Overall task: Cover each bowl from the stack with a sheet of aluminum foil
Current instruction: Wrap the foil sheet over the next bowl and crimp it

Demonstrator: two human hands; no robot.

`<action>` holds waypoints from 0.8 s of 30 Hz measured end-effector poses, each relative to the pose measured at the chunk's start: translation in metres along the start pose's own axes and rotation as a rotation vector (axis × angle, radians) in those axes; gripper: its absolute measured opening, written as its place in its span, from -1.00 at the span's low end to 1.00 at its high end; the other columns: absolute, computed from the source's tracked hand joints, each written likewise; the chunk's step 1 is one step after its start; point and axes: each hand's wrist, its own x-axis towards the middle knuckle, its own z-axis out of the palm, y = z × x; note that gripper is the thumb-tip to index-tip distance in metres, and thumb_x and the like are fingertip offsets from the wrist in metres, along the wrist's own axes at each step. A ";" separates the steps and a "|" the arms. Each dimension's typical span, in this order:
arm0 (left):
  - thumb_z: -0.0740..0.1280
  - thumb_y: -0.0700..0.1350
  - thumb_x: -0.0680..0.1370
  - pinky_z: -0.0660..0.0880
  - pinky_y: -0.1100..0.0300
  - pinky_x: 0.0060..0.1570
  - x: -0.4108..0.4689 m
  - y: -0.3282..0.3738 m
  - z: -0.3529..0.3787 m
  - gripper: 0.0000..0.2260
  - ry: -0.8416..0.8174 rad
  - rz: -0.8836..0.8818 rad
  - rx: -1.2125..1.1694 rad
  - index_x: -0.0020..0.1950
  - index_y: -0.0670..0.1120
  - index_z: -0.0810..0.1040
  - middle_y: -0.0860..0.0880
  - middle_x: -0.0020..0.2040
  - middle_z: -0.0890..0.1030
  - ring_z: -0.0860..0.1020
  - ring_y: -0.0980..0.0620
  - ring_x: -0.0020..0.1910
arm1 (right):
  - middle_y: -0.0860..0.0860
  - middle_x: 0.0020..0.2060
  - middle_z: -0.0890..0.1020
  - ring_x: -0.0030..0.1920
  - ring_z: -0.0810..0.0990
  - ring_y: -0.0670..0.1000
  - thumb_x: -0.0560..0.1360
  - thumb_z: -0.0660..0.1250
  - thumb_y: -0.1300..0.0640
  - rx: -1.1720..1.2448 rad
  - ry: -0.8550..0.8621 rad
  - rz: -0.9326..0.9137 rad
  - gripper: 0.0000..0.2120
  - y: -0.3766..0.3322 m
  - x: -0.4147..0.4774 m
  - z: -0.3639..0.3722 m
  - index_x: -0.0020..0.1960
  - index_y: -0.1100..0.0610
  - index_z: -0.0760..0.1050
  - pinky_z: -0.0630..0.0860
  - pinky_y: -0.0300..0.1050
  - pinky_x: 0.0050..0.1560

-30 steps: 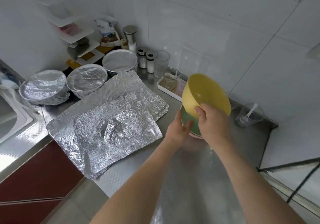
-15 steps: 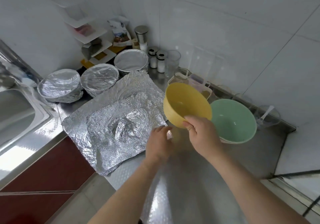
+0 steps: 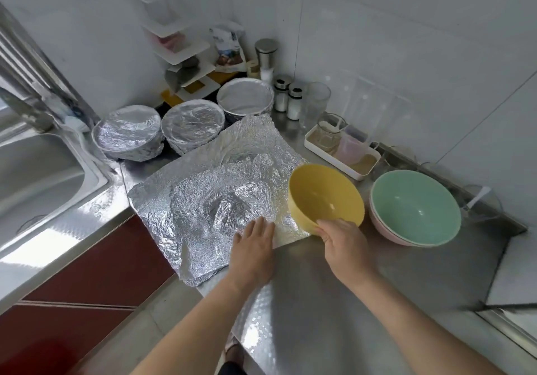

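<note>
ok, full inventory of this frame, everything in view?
foil sheets: at least 2, silver, stacked mid-counter
yellow bowl: 1, yellow, tilted at the sheets' right edge
green bowl: 1, green, nested in pink bowl
pink bowl: 1, pink, counter right
foil-covered bowls: 3, silver, back left
shakers: 2, clear, at the back
tray: 1, white, behind yellow bowl
sink: 1, steel, far left
left hand: 1, flat on foil sheets
right hand: 1, grips yellow bowl
</note>
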 end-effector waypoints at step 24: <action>0.18 -0.22 0.62 0.50 0.09 -0.17 -0.007 -0.034 -0.132 -0.70 0.923 0.008 -0.350 0.29 -0.11 0.57 -0.10 0.05 0.69 0.66 -0.16 -0.10 | 0.02 0.06 0.63 0.14 0.52 0.12 0.47 0.23 -0.11 -0.273 -0.129 -0.057 -0.66 -0.035 -0.018 0.020 0.04 0.09 0.62 0.33 0.02 0.16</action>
